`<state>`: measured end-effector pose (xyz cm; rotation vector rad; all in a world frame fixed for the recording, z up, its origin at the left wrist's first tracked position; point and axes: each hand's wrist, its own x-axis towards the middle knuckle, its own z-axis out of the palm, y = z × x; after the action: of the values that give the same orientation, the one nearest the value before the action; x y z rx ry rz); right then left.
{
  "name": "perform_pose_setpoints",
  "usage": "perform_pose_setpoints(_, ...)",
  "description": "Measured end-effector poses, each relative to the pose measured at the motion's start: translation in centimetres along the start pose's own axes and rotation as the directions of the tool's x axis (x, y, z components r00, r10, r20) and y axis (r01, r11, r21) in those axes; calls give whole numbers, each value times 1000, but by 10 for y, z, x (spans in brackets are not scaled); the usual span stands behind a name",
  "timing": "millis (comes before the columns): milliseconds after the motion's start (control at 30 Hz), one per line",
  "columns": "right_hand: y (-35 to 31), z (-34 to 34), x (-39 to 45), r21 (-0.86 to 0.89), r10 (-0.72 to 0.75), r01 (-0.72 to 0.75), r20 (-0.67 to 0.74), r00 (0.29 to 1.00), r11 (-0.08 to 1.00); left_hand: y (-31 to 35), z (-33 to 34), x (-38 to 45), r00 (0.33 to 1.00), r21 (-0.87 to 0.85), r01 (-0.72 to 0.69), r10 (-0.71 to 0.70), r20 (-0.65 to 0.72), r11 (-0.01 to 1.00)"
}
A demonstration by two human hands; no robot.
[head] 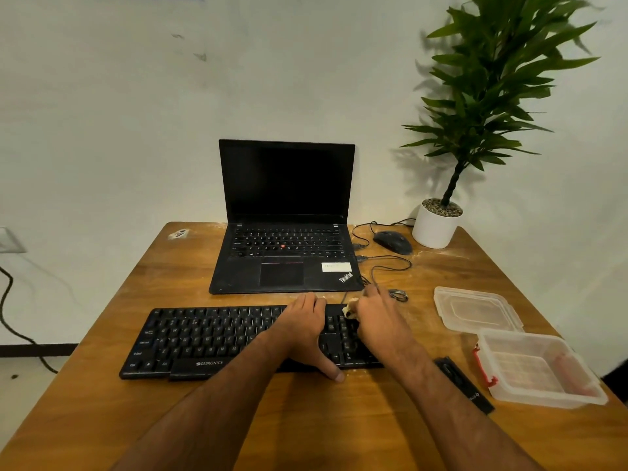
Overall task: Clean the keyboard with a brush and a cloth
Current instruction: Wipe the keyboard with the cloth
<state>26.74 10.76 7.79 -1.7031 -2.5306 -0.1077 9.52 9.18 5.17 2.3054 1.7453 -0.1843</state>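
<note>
Black keyboard point(217, 341) sits near-center on the wooden table point(339, 430). Right hand point(377, 317) has its grip closed on a pale cloth point(350, 309), pressed onto the keys at the right end. Left hand point(306, 329) lies flat just left of it, fingers spread, thumb over the near edge. Laptop point(283, 229) sits beyond.

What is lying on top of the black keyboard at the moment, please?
Both hands rest on the keyboard: the left hand lies flat, and the right hand grips a small pale object. The keys beneath them are covered.
</note>
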Motion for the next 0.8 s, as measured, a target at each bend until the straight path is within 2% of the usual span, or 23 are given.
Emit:
perform_pose_setpoints(133, 13, -4, -1, 106, 58, -60, 18, 998, 993, -1, 2, 0, 1000, -14, 4, -4, -18, 1000)
perform_pose_setpoints(233, 29, -1, 9, 203, 133, -122, -43, 990, 972, -1, 1, 2, 1000, -15, 8, -8, -6, 1000)
perform_pose_setpoints(333, 26, 2, 15, 268, 130, -104, -78, 988, 958, 0, 0, 2, 1000, -13, 8, -8, 3, 1000)
perform_pose_setpoints(467, 14, 11, 15, 196, 91, -85, -21, 996, 977, 0, 0, 1, 1000, -2, 10, -10, -6, 1000)
perform_pose_setpoints(733, 34, -7, -9, 261, 62, -102, 159, 985, 960, 1, 0, 0, 1000, -8, 16, -16, 3, 1000)
perform_pose_setpoints(800, 35, -16, -3, 319, 83, -126, 144, 986, 939, 1, -1, 0, 1000, -16, 19, -18, 19, 1000)
